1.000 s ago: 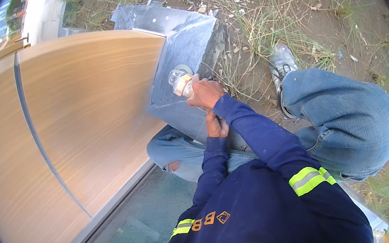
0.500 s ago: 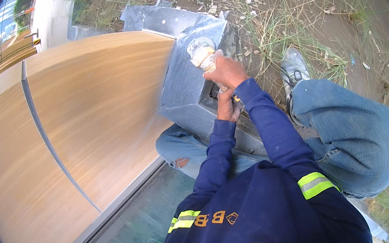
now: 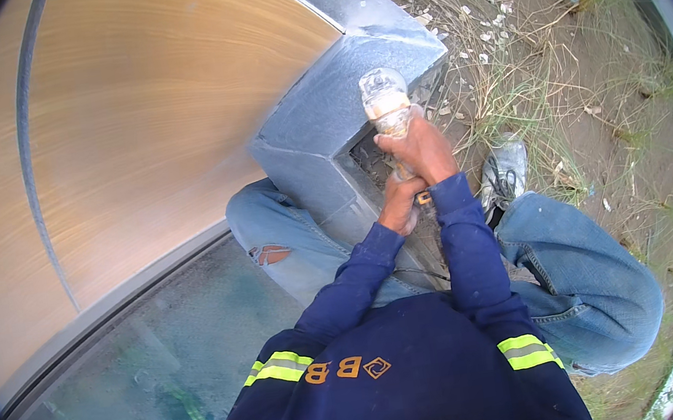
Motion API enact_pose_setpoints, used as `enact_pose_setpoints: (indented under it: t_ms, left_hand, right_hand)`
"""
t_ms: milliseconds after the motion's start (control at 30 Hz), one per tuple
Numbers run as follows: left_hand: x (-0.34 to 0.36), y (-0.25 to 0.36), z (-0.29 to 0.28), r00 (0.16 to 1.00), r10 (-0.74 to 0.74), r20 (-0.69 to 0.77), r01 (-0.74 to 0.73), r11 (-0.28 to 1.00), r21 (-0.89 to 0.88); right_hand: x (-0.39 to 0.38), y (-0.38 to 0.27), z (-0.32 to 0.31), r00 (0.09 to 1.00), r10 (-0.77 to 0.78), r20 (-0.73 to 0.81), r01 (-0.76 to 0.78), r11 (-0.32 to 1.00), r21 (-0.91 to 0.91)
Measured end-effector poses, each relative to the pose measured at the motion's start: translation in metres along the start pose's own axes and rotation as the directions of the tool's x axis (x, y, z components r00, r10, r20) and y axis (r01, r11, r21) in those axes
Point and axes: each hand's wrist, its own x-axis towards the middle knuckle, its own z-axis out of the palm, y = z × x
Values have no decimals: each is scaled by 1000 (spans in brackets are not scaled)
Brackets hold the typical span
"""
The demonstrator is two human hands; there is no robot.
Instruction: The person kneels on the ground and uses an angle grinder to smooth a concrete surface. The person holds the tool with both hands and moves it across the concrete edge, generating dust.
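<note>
Both my hands are wrapped around a dust-coated power tool (image 3: 384, 95), by its shape an angle grinder, with a pale, caked head and a narrower body. My right hand (image 3: 424, 149) grips the body just behind the head. Lower and closer to me, my left hand (image 3: 400, 203) closes around the rear end. The tool's head lies over the grey stone ledge (image 3: 299, 121), near its outer edge. Whether it touches the stone, I cannot tell. A dark cord (image 3: 421, 272) shows below my hands.
A wood-grain panel (image 3: 159, 89) stands left of the ledge, above a dusty glass surface (image 3: 154, 370). My bent knees flank the ledge, and my dusty shoe (image 3: 505, 174) rests on the soil. Dry grass (image 3: 533, 90) and pale chips (image 3: 491, 26) cover the ground at right.
The view has shifted, bringing more glass in at lower left and a pale rim at far right. My hands keep their hold, with the tool's head now closer to me along the ledge.
</note>
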Motion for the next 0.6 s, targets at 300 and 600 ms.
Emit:
enact_pose_setpoints:
  t_ms: [300, 600]
  left_hand:
    - [-48, -15, -39, 986, 70, -153, -97, 980, -175]
    - [-45, -24, -33, 993, 118, -19, -120, 988, -94]
  right_hand:
    - [-32, -27, 51, 987, -33, 158, 48, 995, -93]
    - [-36, -23, 41, 997, -64, 46, 66, 997, -44]
